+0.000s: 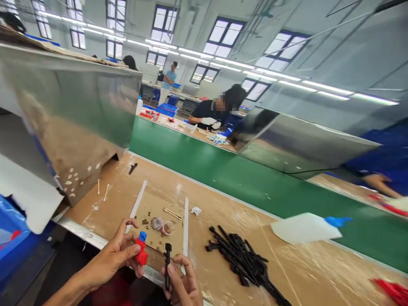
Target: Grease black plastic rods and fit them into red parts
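Note:
Between the thumb and fingers of my left hand (119,253) is a small red part (141,254) with a blue top (142,236). My right hand (183,280) pinches a black stick-like part (167,265), held upright with its square end on top. The two parts are apart, side by side above the table's front edge. Beyond them on the brown table (197,238) lie clear rings (162,226) and cotton swabs (172,213), between two white strips. To the right is a pile of black parts (244,259).
A white bottle with a blue tip (306,228) lies right of the pile. Metal panels (95,102) rise at left. A green belt (191,144) runs behind the table; a person with white gloves (208,121) works beyond it. A blue bin (12,238) stands lower left.

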Action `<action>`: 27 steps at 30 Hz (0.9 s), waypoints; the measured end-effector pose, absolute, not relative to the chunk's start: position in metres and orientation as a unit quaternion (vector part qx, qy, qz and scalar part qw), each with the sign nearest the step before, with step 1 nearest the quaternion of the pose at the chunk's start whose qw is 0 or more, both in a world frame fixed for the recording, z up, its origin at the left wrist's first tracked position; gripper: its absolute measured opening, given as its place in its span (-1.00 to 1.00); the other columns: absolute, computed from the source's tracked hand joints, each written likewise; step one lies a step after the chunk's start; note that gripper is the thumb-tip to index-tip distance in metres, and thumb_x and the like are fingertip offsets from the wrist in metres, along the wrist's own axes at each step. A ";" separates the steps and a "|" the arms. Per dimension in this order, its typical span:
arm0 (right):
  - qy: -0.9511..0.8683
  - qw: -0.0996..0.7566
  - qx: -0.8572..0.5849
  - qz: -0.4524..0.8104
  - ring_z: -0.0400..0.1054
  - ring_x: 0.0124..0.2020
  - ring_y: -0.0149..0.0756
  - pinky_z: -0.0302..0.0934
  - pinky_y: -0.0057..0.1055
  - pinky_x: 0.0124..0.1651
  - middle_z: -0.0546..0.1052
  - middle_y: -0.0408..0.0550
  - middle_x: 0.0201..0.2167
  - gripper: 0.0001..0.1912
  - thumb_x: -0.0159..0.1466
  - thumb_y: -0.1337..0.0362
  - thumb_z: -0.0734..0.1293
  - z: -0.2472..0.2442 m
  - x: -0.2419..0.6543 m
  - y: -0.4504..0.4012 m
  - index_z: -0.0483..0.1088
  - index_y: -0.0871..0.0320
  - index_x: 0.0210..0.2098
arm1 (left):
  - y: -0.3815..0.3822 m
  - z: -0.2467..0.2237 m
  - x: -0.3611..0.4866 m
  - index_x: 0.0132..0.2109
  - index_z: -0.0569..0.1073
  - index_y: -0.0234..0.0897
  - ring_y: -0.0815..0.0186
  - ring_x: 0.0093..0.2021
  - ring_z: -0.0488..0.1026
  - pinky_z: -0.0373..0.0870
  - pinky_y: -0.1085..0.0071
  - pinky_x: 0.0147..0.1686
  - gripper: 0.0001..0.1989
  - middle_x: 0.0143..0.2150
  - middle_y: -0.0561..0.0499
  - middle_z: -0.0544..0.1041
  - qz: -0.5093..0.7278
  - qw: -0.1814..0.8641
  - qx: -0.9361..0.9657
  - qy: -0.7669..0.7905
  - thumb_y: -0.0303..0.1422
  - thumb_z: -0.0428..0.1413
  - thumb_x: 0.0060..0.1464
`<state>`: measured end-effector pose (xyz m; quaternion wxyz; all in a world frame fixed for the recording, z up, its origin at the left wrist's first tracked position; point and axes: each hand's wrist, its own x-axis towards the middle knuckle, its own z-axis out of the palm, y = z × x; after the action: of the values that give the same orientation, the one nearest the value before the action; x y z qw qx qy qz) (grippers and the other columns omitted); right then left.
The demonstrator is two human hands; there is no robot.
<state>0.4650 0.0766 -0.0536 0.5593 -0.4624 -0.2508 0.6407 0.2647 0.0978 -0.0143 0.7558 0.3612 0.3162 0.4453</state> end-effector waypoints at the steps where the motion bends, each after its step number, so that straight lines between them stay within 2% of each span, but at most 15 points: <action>1: -0.257 0.567 -0.466 0.628 0.15 -0.71 -0.60 0.06 -0.64 -0.64 0.49 -0.21 -0.56 -0.55 -0.05 0.03 0.62 -0.052 0.465 0.079 0.47 0.10 -0.30 | 0.101 -0.016 0.268 -0.03 0.30 -0.10 0.34 -0.40 0.51 0.43 0.27 -0.25 -0.81 -0.28 0.11 0.48 0.432 0.760 0.374 0.310 -0.23 0.09 0.26; 4: -0.266 0.572 -0.480 0.610 0.24 -0.65 -0.54 0.13 -0.61 -0.59 0.50 -0.15 -0.55 -0.55 -0.05 -0.02 0.61 -0.045 0.470 0.083 0.56 0.16 -0.32 | 0.106 -0.019 0.273 -0.16 0.38 -0.20 0.36 -0.39 0.48 0.41 0.31 -0.23 -0.82 -0.40 0.12 0.43 0.418 0.758 0.380 0.325 -0.19 0.07 0.26; 10: -0.286 0.574 -0.466 0.610 0.34 -0.53 -0.40 0.27 -0.52 -0.47 0.55 -0.07 -0.50 -0.60 -0.02 -0.01 0.59 -0.029 0.486 0.089 0.62 0.12 -0.30 | 0.102 -0.021 0.270 -0.04 0.45 -0.18 0.37 -0.35 0.44 0.42 0.32 -0.25 -0.81 -0.24 0.05 0.44 0.462 0.759 0.325 0.324 -0.26 0.12 0.23; 14: -0.339 0.578 -0.474 0.571 0.35 -0.52 -0.40 0.29 -0.51 -0.42 0.54 -0.11 -0.49 -0.62 -0.04 0.06 0.61 -0.025 0.483 0.092 0.60 0.07 -0.26 | 0.098 -0.027 0.269 0.05 0.40 -0.07 0.40 -0.35 0.44 0.37 0.39 -0.28 -0.63 -0.17 0.06 0.44 0.462 0.754 0.368 0.287 -0.35 0.26 0.10; 16: -0.352 0.573 -0.501 0.545 0.35 -0.54 -0.42 0.29 -0.52 -0.42 0.53 -0.14 -0.49 -0.63 -0.06 0.10 0.62 -0.022 0.479 0.093 0.60 0.06 -0.28 | 0.098 -0.028 0.269 0.05 0.37 -0.05 0.40 -0.35 0.41 0.34 0.41 -0.29 -0.59 -0.21 0.08 0.43 0.462 0.744 0.383 0.293 -0.33 0.28 0.07; 18: -0.363 0.569 -0.523 0.521 0.35 -0.55 -0.42 0.29 -0.52 -0.42 0.53 -0.14 -0.50 -0.64 -0.02 0.06 0.60 -0.018 0.475 0.093 0.60 0.07 -0.27 | 0.099 -0.028 0.270 0.04 0.36 -0.10 0.39 -0.38 0.39 0.31 0.42 -0.30 -0.66 -0.32 0.10 0.43 0.450 0.720 0.409 0.335 -0.25 0.22 0.15; 20: -0.377 0.562 -0.538 0.502 0.35 -0.56 -0.40 0.29 -0.50 -0.42 0.53 -0.12 -0.52 -0.62 0.05 0.00 0.55 -0.013 0.471 0.093 0.60 0.10 -0.24 | 0.102 -0.027 0.270 -0.05 0.41 -0.20 0.42 -0.47 0.30 0.23 0.46 -0.39 -0.74 -0.47 0.14 0.36 0.441 0.682 0.438 0.386 -0.16 0.10 0.23; 21: -0.385 0.560 -0.542 0.494 0.35 -0.56 -0.39 0.29 -0.49 -0.42 0.54 -0.11 -0.53 -0.61 0.08 -0.02 0.53 -0.011 0.470 0.093 0.60 0.11 -0.22 | 0.104 -0.026 0.271 -0.13 0.43 -0.24 0.45 -0.52 0.21 0.16 0.47 -0.45 -0.72 -0.52 0.17 0.29 0.442 0.669 0.440 0.404 -0.11 0.07 0.24; 24: -0.404 0.565 -0.544 0.472 0.36 -0.56 -0.36 0.31 -0.47 -0.42 0.54 -0.09 -0.52 -0.62 0.11 -0.02 0.50 -0.007 0.464 0.090 0.59 0.13 -0.23 | 0.108 -0.025 0.274 -0.37 0.37 -0.27 0.48 -0.58 0.01 -0.05 0.47 -0.58 -0.61 -0.58 0.22 0.13 0.459 0.675 0.395 0.422 0.00 0.11 0.15; 27: -0.406 0.586 -0.529 0.461 0.39 -0.54 -0.34 0.34 -0.46 -0.40 0.57 -0.07 -0.50 -0.64 0.11 -0.03 0.51 -0.009 0.457 0.085 0.59 0.11 -0.26 | 0.110 -0.024 0.280 -0.41 0.32 -0.24 0.49 -0.63 -0.02 -0.10 0.46 -0.60 -0.57 -0.64 0.25 0.11 0.465 0.685 0.363 0.428 0.04 0.12 0.11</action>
<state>0.4570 0.0847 -0.0086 0.5856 -0.5288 -0.4056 0.4614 0.2799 0.1096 -0.0243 0.6848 0.3628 0.4276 0.4654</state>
